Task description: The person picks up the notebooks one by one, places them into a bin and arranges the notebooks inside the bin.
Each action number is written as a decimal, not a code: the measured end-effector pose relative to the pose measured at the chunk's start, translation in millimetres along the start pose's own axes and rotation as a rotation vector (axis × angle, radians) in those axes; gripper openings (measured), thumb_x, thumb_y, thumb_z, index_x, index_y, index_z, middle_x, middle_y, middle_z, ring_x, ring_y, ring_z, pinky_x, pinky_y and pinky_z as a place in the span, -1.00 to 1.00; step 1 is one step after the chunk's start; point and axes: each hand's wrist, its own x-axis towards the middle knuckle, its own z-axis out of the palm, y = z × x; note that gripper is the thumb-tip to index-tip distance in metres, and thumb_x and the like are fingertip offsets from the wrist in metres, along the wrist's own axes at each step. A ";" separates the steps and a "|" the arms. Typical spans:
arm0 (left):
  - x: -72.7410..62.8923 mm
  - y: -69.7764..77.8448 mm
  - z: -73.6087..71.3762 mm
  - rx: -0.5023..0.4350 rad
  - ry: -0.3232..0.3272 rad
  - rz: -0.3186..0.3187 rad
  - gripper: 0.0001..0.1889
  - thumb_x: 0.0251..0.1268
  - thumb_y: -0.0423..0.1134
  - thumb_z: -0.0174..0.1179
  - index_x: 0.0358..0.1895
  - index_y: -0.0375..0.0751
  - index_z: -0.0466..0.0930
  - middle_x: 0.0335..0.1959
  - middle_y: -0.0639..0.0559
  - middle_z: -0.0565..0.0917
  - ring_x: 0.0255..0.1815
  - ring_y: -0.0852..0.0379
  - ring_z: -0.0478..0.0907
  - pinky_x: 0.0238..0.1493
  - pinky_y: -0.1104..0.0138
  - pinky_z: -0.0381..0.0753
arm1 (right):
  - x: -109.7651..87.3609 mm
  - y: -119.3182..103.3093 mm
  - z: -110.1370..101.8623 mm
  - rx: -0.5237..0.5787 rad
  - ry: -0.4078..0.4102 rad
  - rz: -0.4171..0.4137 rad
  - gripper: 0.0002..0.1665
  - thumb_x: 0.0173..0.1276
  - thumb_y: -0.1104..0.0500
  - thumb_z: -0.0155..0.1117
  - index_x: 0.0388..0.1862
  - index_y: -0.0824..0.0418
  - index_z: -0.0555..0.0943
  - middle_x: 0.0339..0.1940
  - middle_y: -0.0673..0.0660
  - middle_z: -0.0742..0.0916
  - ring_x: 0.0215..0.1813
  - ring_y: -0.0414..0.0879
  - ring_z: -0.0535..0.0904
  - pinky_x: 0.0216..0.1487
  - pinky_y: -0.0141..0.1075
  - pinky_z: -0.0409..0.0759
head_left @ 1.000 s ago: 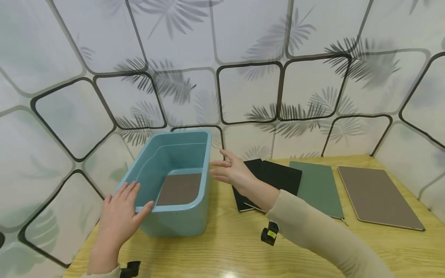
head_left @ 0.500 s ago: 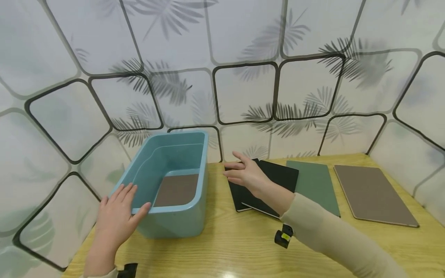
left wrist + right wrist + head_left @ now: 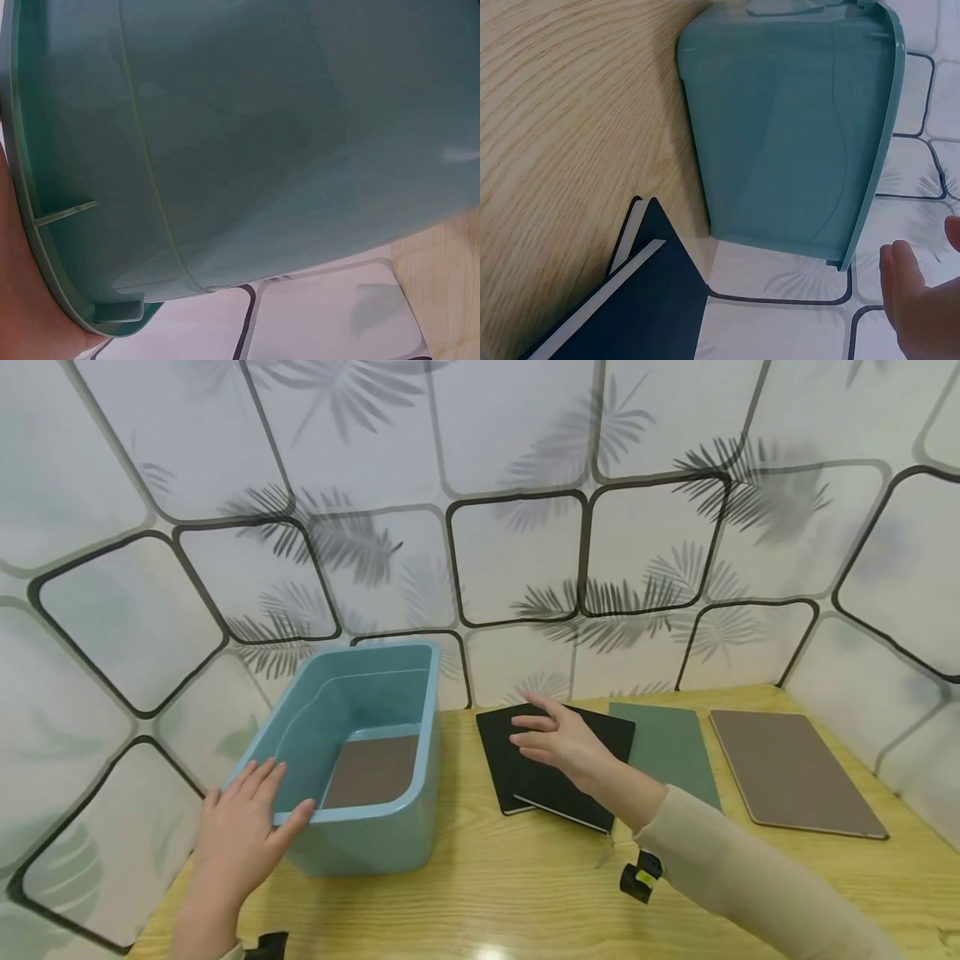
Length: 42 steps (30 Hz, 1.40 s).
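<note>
My left hand (image 3: 238, 827) rests on the near left corner of a blue plastic tub (image 3: 360, 842), fingers spread over its rim. In the left wrist view the tub's outer wall (image 3: 247, 150) fills most of the picture, with the hand's edge at the rim. A brown notebook (image 3: 372, 770) lies flat on the tub's floor. My right hand (image 3: 562, 743) hovers over two overlapping black notebooks (image 3: 502, 760), its fingers loosely extended and holding nothing. The right wrist view shows its fingers raised beside the tub (image 3: 780, 135), above the black notebooks (image 3: 637, 300).
Right of the black notebooks lies a green notebook (image 3: 667, 743), partly behind the right forearm. Farther right is another brown notebook (image 3: 795, 772). The wooden table (image 3: 450, 902) ends at a patterned wall covering (image 3: 517, 560) at the back and sides.
My right hand has moved right, away from the tub's side to over the black notebooks. The left hand stays on the tub's rim. The whole head view has shifted slightly.
</note>
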 end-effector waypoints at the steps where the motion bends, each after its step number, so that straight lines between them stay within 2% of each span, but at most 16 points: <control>1: -0.1 0.0 -0.1 0.002 -0.001 -0.001 -0.30 0.22 0.15 -0.06 0.15 -0.47 0.31 0.14 -0.39 0.32 0.18 -0.30 0.16 -0.01 -0.27 0.02 | -1.1 0.6 -1.9 -0.007 0.002 0.001 -0.15 0.24 0.37 0.10 0.41 0.14 -0.07 0.22 0.31 0.35 0.15 0.12 0.39 0.09 -0.16 0.39; 21: -0.5 0.3 0.5 0.017 0.003 0.005 -0.34 0.22 0.15 -0.06 0.11 -0.42 0.36 0.11 -0.36 0.35 0.14 -0.30 0.20 -0.02 -0.23 0.07 | -20.0 14.7 -39.4 -0.057 0.059 -0.013 -0.10 0.23 0.33 0.12 0.41 0.19 -0.14 0.26 0.36 0.29 0.17 0.13 0.36 0.11 -0.15 0.37; 36: -1.2 0.3 1.4 0.019 0.008 0.009 -0.35 0.22 0.15 -0.06 0.11 -0.40 0.38 0.10 -0.36 0.36 0.13 -0.30 0.21 -0.03 -0.21 0.08 | -27.9 23.7 -52.8 -0.052 0.078 0.004 -0.11 0.25 0.35 0.09 0.41 0.21 -0.17 0.26 0.39 0.26 0.06 -0.01 0.46 0.05 -0.22 0.43; 42: -1.2 -0.2 2.2 0.019 0.023 0.012 -0.37 0.21 0.14 -0.04 0.10 -0.39 0.38 0.09 -0.36 0.37 0.13 -0.29 0.22 -0.03 -0.21 0.09 | -31.1 30.9 -56.5 -0.045 0.079 0.028 -0.10 0.25 0.32 0.11 0.41 0.20 -0.18 0.27 0.39 0.25 0.08 0.00 0.45 0.05 -0.22 0.43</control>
